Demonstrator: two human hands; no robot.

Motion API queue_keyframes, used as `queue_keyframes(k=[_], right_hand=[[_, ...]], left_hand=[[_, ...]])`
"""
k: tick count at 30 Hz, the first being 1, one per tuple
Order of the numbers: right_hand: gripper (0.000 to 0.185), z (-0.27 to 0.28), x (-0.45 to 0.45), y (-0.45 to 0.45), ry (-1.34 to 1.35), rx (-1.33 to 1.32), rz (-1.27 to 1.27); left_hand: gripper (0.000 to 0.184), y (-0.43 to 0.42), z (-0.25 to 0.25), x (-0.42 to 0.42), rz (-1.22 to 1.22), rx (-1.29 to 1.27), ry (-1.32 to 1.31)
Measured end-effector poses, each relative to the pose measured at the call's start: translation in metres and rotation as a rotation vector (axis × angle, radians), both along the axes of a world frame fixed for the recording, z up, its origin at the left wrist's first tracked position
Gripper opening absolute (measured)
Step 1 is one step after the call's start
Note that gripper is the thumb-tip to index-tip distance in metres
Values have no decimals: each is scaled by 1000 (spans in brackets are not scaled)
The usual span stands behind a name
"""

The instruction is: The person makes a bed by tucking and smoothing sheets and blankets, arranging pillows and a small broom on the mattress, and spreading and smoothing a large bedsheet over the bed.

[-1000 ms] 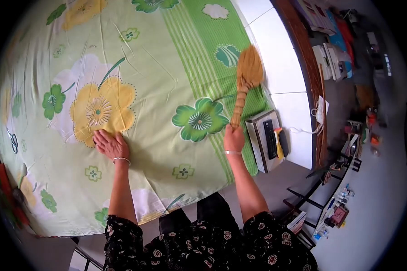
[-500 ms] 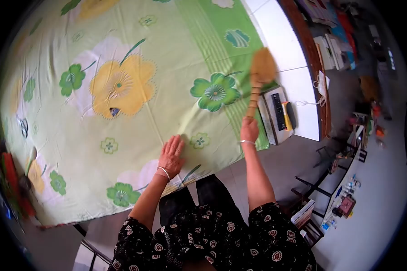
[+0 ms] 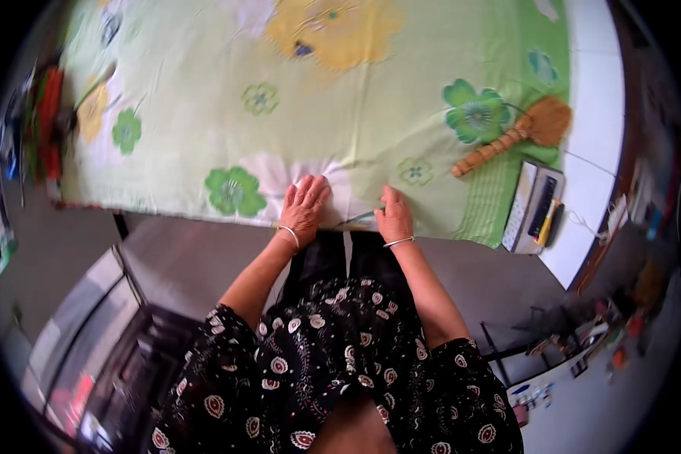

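Observation:
A light green sheet (image 3: 318, 136) printed with yellow and green flowers covers the wide surface in front of me. My left hand (image 3: 304, 208) lies flat on it near the front edge, fingers stretched out. Just to its right, at the same edge, my right hand (image 3: 395, 216) has its fingers bent down onto the sheet, with the forefinger straighter than the others; the fingertips are partly hidden. A straw hand broom (image 3: 548, 121) with a bound handle rests on the sheet to the right, apart from both hands.
Right of the sheet, a box (image 3: 523, 208) carries a black remote control (image 3: 543, 207) and a yellow-and-black object (image 3: 549, 222). A white cord (image 3: 583, 224) lies on the white ledge (image 3: 594, 136). Red and dark items (image 3: 49, 125) stand at the left edge. A dark-framed chair (image 3: 121, 363) is lower left.
My right hand has let go of the broom, now lying on the sheet, and come left to the front edge. My left hand stays flat on the sheet. The view has turned left.

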State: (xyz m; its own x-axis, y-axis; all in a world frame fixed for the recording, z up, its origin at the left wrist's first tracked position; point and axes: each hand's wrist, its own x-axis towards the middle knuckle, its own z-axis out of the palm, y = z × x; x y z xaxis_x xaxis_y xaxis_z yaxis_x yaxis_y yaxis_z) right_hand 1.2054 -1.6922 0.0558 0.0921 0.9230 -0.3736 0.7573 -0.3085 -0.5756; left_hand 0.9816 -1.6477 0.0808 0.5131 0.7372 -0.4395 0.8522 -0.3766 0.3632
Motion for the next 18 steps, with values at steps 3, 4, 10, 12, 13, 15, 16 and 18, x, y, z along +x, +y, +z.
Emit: queue_keyframes(k=[3, 4, 10, 12, 13, 15, 16, 18], right_hand=[[38, -6, -12, -12, 52, -1, 176], [38, -5, -15, -16, 50, 27, 278], [37, 3, -46, -11, 58, 180, 669], [34, 6, -58, -6, 31, 233, 706], [32, 6, -63, -5, 8, 256, 715], [28, 2, -75, -3, -39, 303, 733], [25, 1, -83, -3, -64, 326, 740], [21, -2, -99, -3, -127, 356, 761]], left_hand=[[60, -49, 6, -47, -32, -83, 83], [59, -65, 13, -58, 64, -176, 85], [42, -98, -38, -139, 1312, -104, -243], [36, -67, -25, -154, 1927, -339, -778], [33, -60, -25, -164, 1966, -353, -884], [26, -48, -26, -178, 2061, -399, -980], [23, -41, -24, -184, 2117, -433, -969], [18, -30, -29, -192, 2177, -463, -942]])
